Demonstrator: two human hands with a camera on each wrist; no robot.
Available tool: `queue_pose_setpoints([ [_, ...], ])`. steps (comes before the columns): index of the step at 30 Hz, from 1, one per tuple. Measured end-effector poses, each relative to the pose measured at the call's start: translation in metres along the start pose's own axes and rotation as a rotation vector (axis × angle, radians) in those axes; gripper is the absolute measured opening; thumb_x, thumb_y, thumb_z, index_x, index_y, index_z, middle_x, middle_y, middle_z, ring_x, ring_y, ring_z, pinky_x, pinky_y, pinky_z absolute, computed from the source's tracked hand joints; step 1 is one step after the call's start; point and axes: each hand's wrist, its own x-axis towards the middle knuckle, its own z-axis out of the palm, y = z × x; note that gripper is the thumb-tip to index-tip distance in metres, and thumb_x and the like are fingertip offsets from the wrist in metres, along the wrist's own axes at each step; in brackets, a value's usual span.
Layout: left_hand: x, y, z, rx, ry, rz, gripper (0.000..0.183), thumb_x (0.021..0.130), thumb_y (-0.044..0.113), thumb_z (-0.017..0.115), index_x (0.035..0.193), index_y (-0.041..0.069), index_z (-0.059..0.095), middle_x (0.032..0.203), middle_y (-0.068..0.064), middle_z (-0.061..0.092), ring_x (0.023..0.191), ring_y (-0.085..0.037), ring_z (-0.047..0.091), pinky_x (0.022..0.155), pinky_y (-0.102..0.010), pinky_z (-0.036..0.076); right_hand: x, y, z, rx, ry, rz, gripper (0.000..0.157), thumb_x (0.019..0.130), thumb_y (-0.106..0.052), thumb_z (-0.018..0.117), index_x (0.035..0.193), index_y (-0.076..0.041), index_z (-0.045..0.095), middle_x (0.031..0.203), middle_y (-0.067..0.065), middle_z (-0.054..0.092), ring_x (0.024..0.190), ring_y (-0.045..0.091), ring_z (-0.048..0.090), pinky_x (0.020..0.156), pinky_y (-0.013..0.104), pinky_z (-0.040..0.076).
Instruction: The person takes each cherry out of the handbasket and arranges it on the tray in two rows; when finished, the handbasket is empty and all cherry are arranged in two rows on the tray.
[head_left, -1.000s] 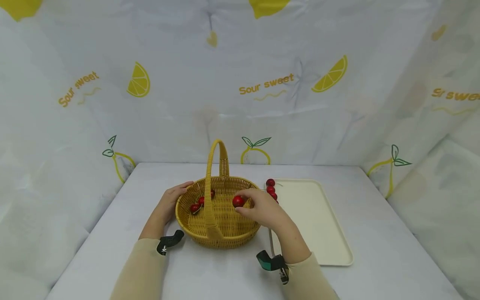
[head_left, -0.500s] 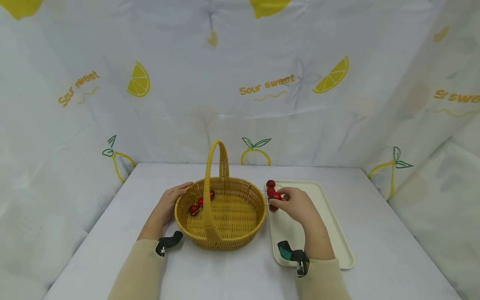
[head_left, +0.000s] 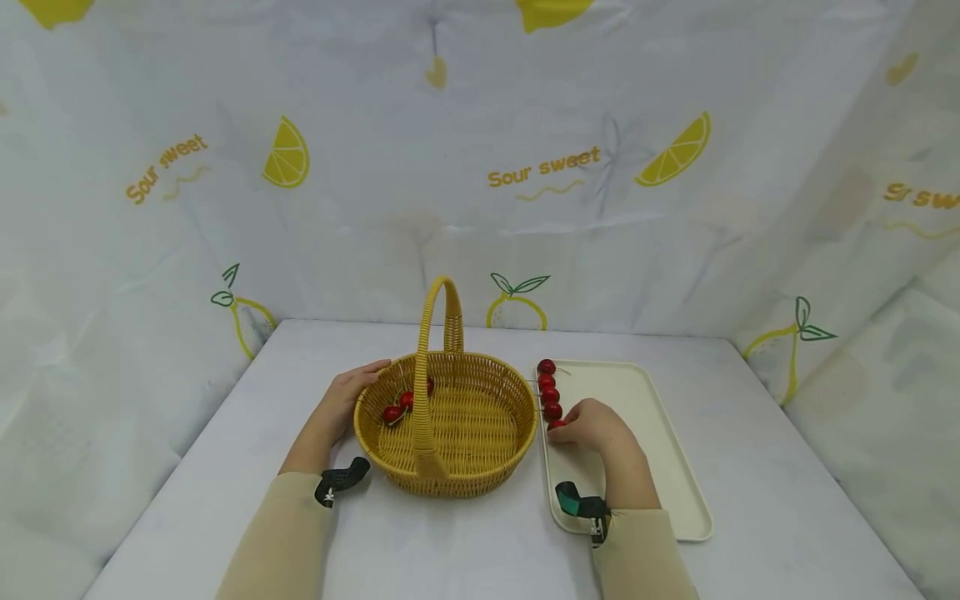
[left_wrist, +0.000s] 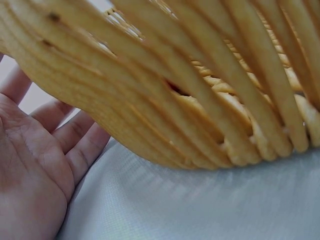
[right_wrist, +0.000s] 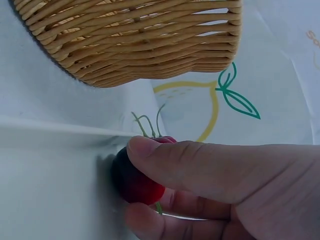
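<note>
My right hand (head_left: 606, 435) pinches a dark red cherry (right_wrist: 136, 181) between thumb and fingers, low at the left edge of the cream tray (head_left: 651, 454). Beyond it a row of several cherries (head_left: 550, 395) lies along that same edge, their thin stems showing. My left hand (head_left: 339, 407) rests against the left side of a yellow woven basket (head_left: 467, 486). In the left wrist view its fingers (left_wrist: 75, 131) lie fairly straight along the basket's outer wall. Three cherries (head_left: 407, 400) are visible inside the basket on its left, one partly behind the handle.
The tall arched handle (head_left: 424, 400) rises over the basket. Basket and tray stand side by side, close together, on a white-covered table (head_left: 757, 467). A white curtain (head_left: 375, 208) with lemon prints hangs behind and at both sides.
My right hand has gone from over the basket to the tray with a cherry, then down along the tray's left edge towards me. The left hand stays at the basket.
</note>
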Motion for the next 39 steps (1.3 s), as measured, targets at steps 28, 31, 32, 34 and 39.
queue_pose_setpoints([
  [28,0.035,0.052,0.083,0.237,-0.116,0.151,0.036,0.104,0.025,0.058,0.137,0.013,0.066,0.128,-0.008,0.068,0.116,-0.027,0.061,0.093,-0.042,0.053,-0.074,0.001,-0.071,0.074,0.186,-0.112,0.063,0.098,-0.053,0.063,0.136,-0.003,0.06,0.095,0.007,0.062,0.083,0.023,0.055,0.064,0.036,0.047],
  [31,0.026,0.066,0.075,0.204,-0.086,0.181,0.037,0.105,0.022,0.057,0.139,0.009,0.064,0.131,-0.015,0.066,0.114,-0.028,0.062,0.092,-0.042,0.054,-0.069,-0.019,-0.063,0.175,0.21,-0.161,0.055,0.098,-0.049,0.065,0.133,-0.005,0.063,0.091,0.007,0.058,0.079,0.023,0.051,0.062,0.034,0.043],
  [32,0.022,0.073,0.073,0.191,-0.063,0.21,0.036,0.105,0.021,0.057,0.138,0.007,0.064,0.13,-0.016,0.066,0.112,-0.027,0.063,0.091,-0.04,0.054,-0.066,-0.025,-0.058,0.202,0.215,-0.175,0.052,0.099,-0.046,0.065,0.131,-0.006,0.064,0.09,0.007,0.058,0.077,0.022,0.051,0.062,0.033,0.044],
  [34,0.01,0.093,0.07,0.148,0.014,0.304,0.032,0.105,0.016,0.058,0.133,0.005,0.067,0.125,-0.013,0.068,0.107,-0.02,0.064,0.09,-0.033,0.053,-0.058,-0.037,-0.046,0.242,0.229,-0.196,0.045,0.099,-0.042,0.066,0.128,-0.008,0.067,0.09,0.006,0.059,0.076,0.021,0.051,0.061,0.032,0.044],
  [39,-0.059,0.166,0.092,-0.294,0.057,1.006,0.016,0.099,0.001,0.055,0.097,-0.004,0.07,0.09,-0.007,0.065,0.085,-0.017,0.061,0.077,-0.027,0.05,-0.041,-0.067,0.002,0.221,0.24,-0.217,0.034,0.096,-0.034,0.071,0.121,-0.01,0.071,0.089,0.003,0.06,0.075,0.019,0.053,0.062,0.032,0.045],
])
